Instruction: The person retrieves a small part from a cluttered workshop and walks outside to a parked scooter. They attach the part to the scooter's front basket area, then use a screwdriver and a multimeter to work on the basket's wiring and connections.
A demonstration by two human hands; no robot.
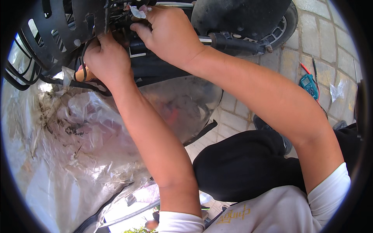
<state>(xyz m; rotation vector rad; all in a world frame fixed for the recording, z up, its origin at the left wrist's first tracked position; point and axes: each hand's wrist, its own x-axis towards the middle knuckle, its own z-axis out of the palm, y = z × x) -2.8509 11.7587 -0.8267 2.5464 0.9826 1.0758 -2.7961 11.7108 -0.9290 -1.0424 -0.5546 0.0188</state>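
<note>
Both of my hands work among the parts at the front of a two-wheeler, just beside its black slotted basket (79,19). My left hand (108,56) reaches up under the basket's edge, closed, with its fingertips out of sight. Thin black cables hang beside that wrist. To its right, my right hand (173,37) is bent inward with curled fingers, its thumb pointing left. A crumpled scrap of clear plastic (138,12) shows at its fingertips. Whatever either hand grips is hidden. Below the hands lies a dark body panel with a small white label (138,55).
Torn, dirty clear plastic sheeting (97,143) drapes over the left side. A fork tube (237,43) and wheel (285,29) stand at upper right. On the paving (233,116) lie a teal multimeter (309,83) with red and black probes and a clear plastic wrapper (338,90).
</note>
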